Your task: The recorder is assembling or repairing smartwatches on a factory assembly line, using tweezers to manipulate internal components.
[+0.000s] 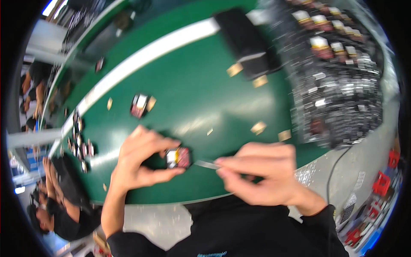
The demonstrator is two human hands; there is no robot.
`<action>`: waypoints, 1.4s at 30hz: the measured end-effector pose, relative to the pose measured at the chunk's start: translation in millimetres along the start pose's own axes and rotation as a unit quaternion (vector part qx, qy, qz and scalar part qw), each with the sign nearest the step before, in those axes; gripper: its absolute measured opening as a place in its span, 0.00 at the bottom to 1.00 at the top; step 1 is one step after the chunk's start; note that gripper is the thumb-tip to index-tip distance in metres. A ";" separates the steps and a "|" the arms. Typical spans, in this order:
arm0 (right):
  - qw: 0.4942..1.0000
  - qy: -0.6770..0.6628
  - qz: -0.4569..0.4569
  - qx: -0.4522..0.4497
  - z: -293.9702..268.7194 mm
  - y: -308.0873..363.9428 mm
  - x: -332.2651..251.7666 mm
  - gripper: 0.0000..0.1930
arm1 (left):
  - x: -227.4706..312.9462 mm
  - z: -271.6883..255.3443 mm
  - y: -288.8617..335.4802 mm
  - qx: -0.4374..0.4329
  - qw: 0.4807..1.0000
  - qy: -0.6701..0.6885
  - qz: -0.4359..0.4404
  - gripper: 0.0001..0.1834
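Near the front of the green table, my left hand (143,160) grips a small dark device (179,158) between thumb and fingers. The device has a reddish face with white and yellow patches. To its right, my right hand (261,173) is closed in a pinch on a thin, pale metal tool (206,164), which looks like tweezers. The tool's tip points at the device, a small gap away from it, and is smeared by motion. Beyond my left hand lies a similar small device (139,105) with a tan piece (151,103) beside it.
A tray of many similar parts (338,85), wrapped in clear plastic, fills the right side. A black box (246,40) stands at the back. Several tan scraps (258,127) dot the green tabletop (197,100). More devices (80,145) cluster at left, near a seated co-worker (64,210).
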State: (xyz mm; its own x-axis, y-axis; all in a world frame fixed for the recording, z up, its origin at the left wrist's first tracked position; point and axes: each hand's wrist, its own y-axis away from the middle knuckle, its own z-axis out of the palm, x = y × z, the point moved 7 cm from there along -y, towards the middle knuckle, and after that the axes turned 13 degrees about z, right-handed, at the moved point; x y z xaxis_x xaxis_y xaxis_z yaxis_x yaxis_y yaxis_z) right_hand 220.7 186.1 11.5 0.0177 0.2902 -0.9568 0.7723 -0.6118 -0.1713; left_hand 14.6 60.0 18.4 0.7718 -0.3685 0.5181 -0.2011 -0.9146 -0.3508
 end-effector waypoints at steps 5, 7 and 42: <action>0.995 -0.097 0.024 -0.021 1.7 10.4 15.9 0.07 | -7.9 -14.9 -22.9 0.093 0.992 0.070 -0.053 0.27; 0.993 -0.112 0.031 -0.021 1.4 13.0 16.4 0.06 | 9.6 -16.2 -75.8 0.075 0.994 0.076 -0.025 0.28; 0.998 -0.030 0.049 -0.016 0.5 10.6 5.5 0.08 | -176.0 -121.3 -20.5 0.046 0.921 -0.326 -0.206 0.18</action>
State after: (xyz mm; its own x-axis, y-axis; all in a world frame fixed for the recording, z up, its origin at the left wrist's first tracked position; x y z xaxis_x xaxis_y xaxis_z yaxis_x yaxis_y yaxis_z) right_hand 228.7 180.8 4.2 0.0559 0.1849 -0.9812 0.7888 -0.6106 -0.0701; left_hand -190.3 123.4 29.0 0.9756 0.2128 0.0532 0.2187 -0.9252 -0.3101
